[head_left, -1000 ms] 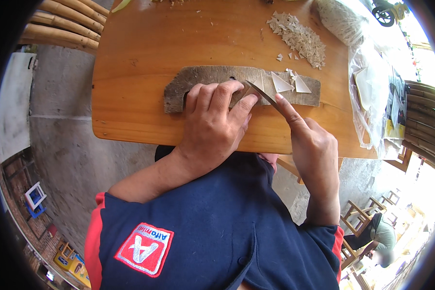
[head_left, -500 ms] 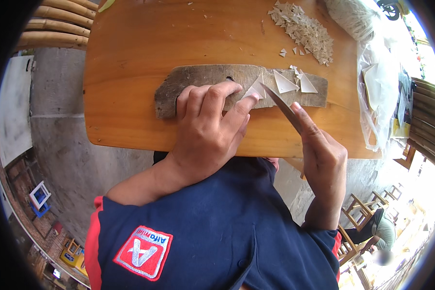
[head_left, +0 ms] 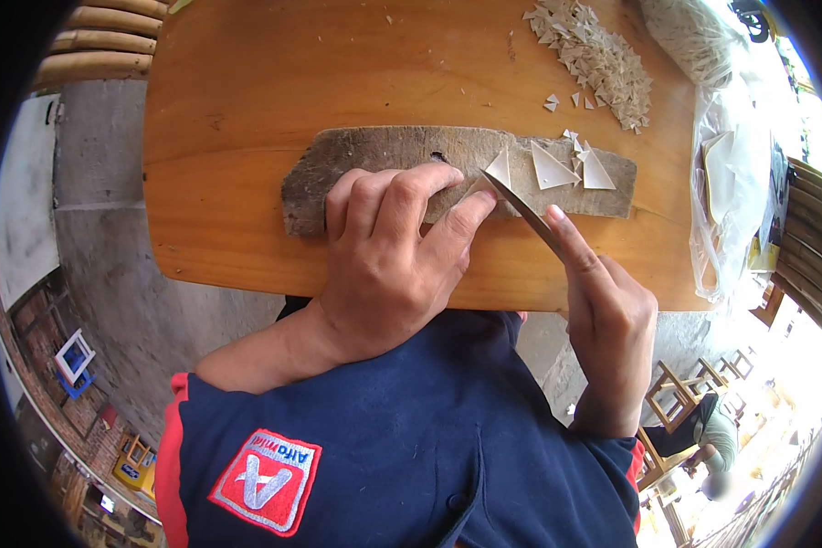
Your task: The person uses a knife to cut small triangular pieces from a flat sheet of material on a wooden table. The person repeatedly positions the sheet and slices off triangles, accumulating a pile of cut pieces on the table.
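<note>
On a weathered wooden board point(head_left: 365, 149), my left hand point(head_left: 388, 247) pins down a thin white triangular piece point(head_left: 500, 168) with thumb and fingers closed at its edge. My right hand point(head_left: 614, 306) grips a narrow knife point(head_left: 533, 219), its index finger stretched along the back of the blade. The blade lies slantwise across the pinned piece, close to my left thumb. The knife's handle is hidden inside my fist. Further right on the board rest a larger white triangle point(head_left: 550, 170) and another white triangle point(head_left: 598, 172), with small scraps around them.
The board lies near the front edge of a varnished wooden table point(head_left: 237, 137). A heap of small white cut bits point(head_left: 598, 64) is at the far right. Beside it, a clear plastic bag point(head_left: 717, 196) holds white sheets. Another person point(head_left: 720, 434) bends among wooden stools at lower right.
The knife blade has shifted onto the pinned piece, its tip now further left and lower on it. My left hand keeps its hold. The whole view has shifted slightly.
</note>
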